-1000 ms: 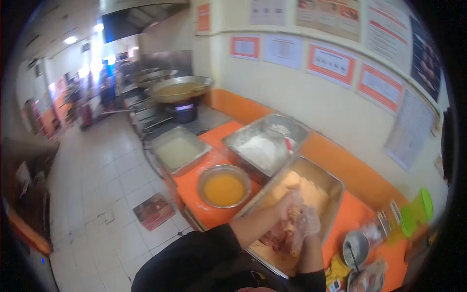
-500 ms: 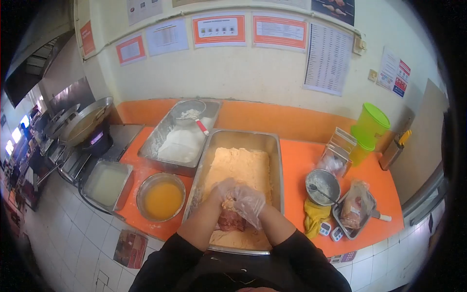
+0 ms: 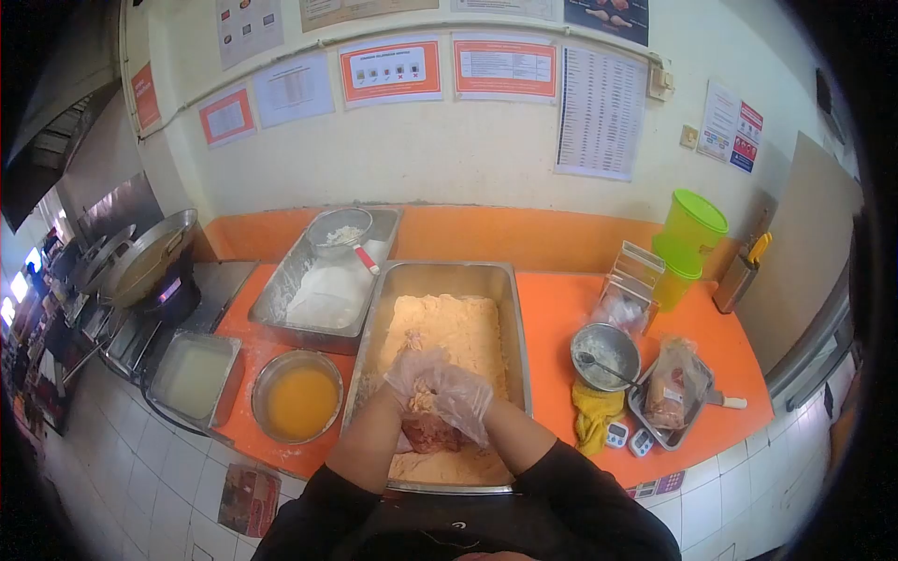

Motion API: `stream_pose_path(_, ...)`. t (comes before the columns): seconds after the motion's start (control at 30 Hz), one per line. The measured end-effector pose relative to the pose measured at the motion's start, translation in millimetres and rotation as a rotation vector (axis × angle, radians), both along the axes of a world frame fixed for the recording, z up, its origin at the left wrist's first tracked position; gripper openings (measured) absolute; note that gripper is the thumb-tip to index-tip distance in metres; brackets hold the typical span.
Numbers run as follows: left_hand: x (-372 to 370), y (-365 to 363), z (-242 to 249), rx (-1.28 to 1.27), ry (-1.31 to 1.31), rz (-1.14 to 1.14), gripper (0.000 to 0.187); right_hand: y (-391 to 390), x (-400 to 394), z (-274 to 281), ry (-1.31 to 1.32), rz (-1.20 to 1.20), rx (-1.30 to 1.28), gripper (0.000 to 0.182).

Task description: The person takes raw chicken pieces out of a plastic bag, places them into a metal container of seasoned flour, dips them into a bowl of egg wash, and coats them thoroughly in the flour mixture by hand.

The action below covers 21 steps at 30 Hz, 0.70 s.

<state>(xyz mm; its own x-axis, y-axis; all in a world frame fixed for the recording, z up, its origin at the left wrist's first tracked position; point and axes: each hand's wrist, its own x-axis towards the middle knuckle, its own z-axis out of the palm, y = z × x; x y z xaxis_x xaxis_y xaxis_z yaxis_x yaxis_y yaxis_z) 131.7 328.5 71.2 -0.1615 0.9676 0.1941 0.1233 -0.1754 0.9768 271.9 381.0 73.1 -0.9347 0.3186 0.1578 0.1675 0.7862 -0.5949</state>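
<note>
My left hand [image 3: 410, 370] and my right hand [image 3: 468, 391], both in clear plastic gloves, come together over a deep metal tray [image 3: 524, 365] of pale orange flour [image 3: 458, 323]. Between the cupped gloves shows a clump of floured meat [image 3: 425, 400]. Under my wrists, a heap of raw red meat [image 3: 432, 434] lies on the flour. A small pale, coated piece [image 3: 414, 338] shows just beyond my left fingertips. The gloves partly hide what is between them.
Left stand a tray of white flour [image 3: 323, 304] with a sieve [image 3: 339, 229], a bowl of orange liquid [image 3: 301, 402], a pan of cloudy liquid [image 3: 196, 374] and a wok [image 3: 150, 257]. Right are a metal bowl [image 3: 605, 355], yellow cloth [image 3: 596, 416] and bagged meat [image 3: 667, 397].
My gloved hands have shifted slightly within the tray, and a coated piece now shows beyond the left fingertips. The whole view has moved a little.
</note>
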Motion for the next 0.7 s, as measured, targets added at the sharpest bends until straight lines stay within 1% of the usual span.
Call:
stream_pose_path(0.03,-3.8,1.0,-3.2,0.174,0.262,0.012,0.028,-1.9,2.0,3.4,0.042,0.015,-0.030,0.027)
stream_pose_path(0.07,-6.9,2.8,-7.4,0.347,0.525,0.024,0.028,-3.4,1.4,-1.7,0.137,0.017,-0.177,0.027)
stream_pose_path(0.1,-10.1,6.0,-15.6,0.310,0.643,0.037,0.027,-6.3,0.5,-13.4,0.231,0.019,-0.326,0.027)
stream_pose_path(0.17,-19.4,14.7,-38.5,0.230,0.880,0.064,0.027,-1.8,-4.9,-31.3,0.282,0.056,-0.424,0.027)
stream_pose_path(0.23,-24.2,19.4,-48.7,0.144,1.114,0.090,0.026,0.9,-7.6,-31.0,0.192,0.079,-0.314,0.027)
stream_pose_path(0.27,-25.6,19.7,-55.0,0.049,1.075,0.131,0.027,0.1,-7.2,-29.6,0.143,0.070,-0.256,0.027)
stream_pose_path(0.3,-23.8,17.5,-53.1,-0.045,1.036,0.173,0.028,-13.9,0.3,-1.3,0.087,0.017,-0.195,0.027)
stream_pose_path(0.33,-11.9,8.5,-37.1,-0.184,0.836,0.239,0.029,-21.0,3.5,20.1,0.032,-0.034,-0.133,0.027)
stream_pose_path(0.4,-15.5,8.2,-30.4,-0.368,0.681,0.353,0.031,-13.2,-2.1,43.3,-0.323,0.000,-0.081,0.028)
stream_pose_path(0.43,-32.0,18.2,-41.4,-0.418,0.728,0.402,0.031,-9.8,-2.8,47.5,-0.501,0.016,-0.054,0.029)
stream_pose_path(0.5,-72.6,45.8,-68.8,-0.518,0.815,0.501,0.031,25.7,-3.0,18.4,-0.530,-0.096,0.168,0.031)
stream_pose_path(0.57,-96.6,64.0,-82.0,-0.625,0.900,0.595,0.032,39.4,-1.4,44.2,-0.585,-0.321,0.145,0.030)
stream_pose_path(0.6,-88.7,61.9,-59.9,-0.670,0.955,0.546,0.031,61.3,-8.7,34.6,-0.656,-0.369,0.157,0.031)
stream_pose_path(0.63,-69.3,53.9,-20.1,-0.713,1.009,0.496,0.031,88.4,-19.1,12.6,-0.727,-0.417,0.170,0.031)
stream_pose_path(0.67,-56.6,52.0,0.7,-0.753,1.062,0.445,0.031,110.1,-26.0,-9.9,-0.707,-0.405,0.223,0.031)
stream_pose_path(0.7,-54.4,57.1,-1.9,-0.793,1.200,0.278,0.033,132.0,-33.5,-31.1,-0.684,-0.394,0.279,0.031)
